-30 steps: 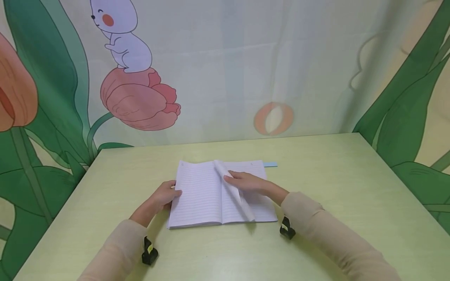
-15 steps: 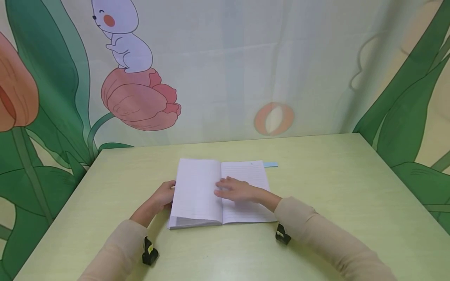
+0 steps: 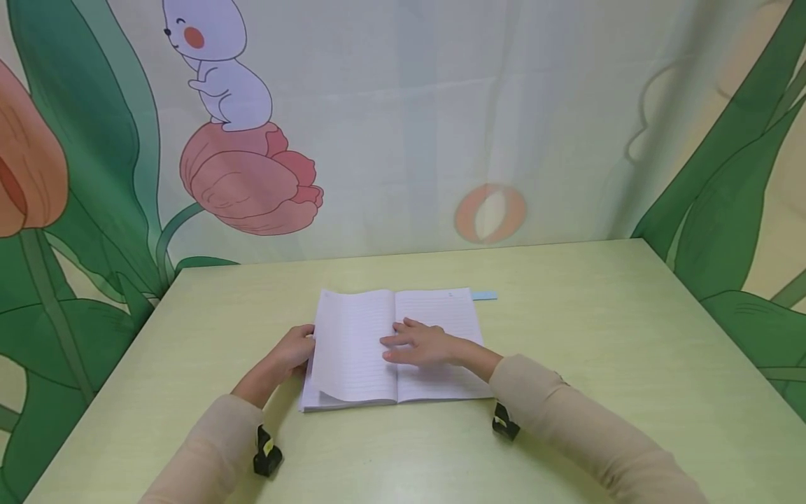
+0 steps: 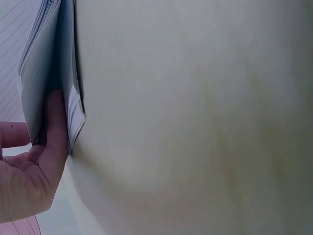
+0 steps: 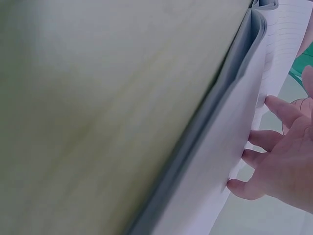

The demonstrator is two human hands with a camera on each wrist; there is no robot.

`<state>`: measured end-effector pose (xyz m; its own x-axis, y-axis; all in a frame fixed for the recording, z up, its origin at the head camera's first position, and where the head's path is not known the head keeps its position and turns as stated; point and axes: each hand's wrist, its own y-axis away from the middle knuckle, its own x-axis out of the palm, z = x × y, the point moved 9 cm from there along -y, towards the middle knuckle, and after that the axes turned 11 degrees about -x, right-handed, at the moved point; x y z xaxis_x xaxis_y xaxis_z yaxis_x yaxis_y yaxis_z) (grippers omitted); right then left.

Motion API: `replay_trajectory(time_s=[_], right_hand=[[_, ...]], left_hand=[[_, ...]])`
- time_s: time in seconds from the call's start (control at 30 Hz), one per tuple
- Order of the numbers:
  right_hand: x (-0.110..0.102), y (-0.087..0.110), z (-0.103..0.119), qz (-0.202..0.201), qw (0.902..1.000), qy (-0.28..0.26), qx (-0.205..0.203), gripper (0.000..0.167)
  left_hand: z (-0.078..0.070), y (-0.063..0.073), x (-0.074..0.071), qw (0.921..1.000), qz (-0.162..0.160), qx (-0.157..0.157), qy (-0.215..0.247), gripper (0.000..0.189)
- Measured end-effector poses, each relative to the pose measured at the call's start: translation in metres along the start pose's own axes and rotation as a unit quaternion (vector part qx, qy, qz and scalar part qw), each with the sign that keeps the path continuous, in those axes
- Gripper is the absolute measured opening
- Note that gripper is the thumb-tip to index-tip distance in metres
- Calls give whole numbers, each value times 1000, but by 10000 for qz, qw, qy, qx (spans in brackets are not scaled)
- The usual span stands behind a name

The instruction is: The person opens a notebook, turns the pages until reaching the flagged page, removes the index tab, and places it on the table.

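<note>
A lined notebook (image 3: pixel 362 350) lies spread on the table, its left leaf slightly lifted along the outer and lower edges. My left hand (image 3: pixel 294 352) grips the notebook's left side. In the left wrist view, fingers of the left hand (image 4: pixel 29 181) reach between layers of pages, with the thumb on the other side of the sheaf. Over the right page, near the centre fold, is my right hand (image 3: pixel 420 344) with its fingers spread. The right wrist view has fingertips of the right hand (image 5: pixel 283 152) touching the page.
A light blue strip (image 3: pixel 485 295) sticks out at the notebook's upper right. The pale yellow-green table (image 3: pixel 598 315) extends around it. Behind hangs a printed curtain (image 3: pixel 390 126) with flowers and a white animal. Black wrist devices (image 3: pixel 267 455) are on both sleeves.
A curled leaf has gone from the right side over to the left and settled lower. My right hand let it go and shifted left to the fold. The left hand stays at the edge.
</note>
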<state>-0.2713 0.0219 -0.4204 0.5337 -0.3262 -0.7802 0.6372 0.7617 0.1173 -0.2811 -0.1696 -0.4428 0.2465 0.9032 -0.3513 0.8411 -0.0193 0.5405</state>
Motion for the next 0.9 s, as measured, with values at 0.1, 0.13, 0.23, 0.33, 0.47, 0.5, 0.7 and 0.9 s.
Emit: replay_trajectory(time_s=[0.1,0.13,0.23,0.33,0.47,0.5,0.7,0.9], right_hand=[[1,0,0,12,10000,54,-30,48],[1,-1,0,17,10000,49,-30,48],[1,-1,1,7,10000,13,-49,48],[1,0,2,13,10000,32,-63,48],[1,1,4,13,9999,80,-86,48],[0,2,4,18,9999,89,-89,48],[0,3,5,2,9998,100,-185,48],[0,3,-3,-13,9995,203,-238,51]], left_hand=[[0,1,0,9999,-53,-127,77,42],[-1,1,0,9998,-53,-146,107,43],[0,2,0,9994,0,-275,196,49],[2,2,-1,9987,5,-414,283,57],[5,0,-3,9985,-101,-502,216,53],[6,-1,-3,9987,-115,-479,149,49],[5,-4,0,9994,-117,-300,-116,44],[6,-5,1,9993,-145,-316,-148,44]])
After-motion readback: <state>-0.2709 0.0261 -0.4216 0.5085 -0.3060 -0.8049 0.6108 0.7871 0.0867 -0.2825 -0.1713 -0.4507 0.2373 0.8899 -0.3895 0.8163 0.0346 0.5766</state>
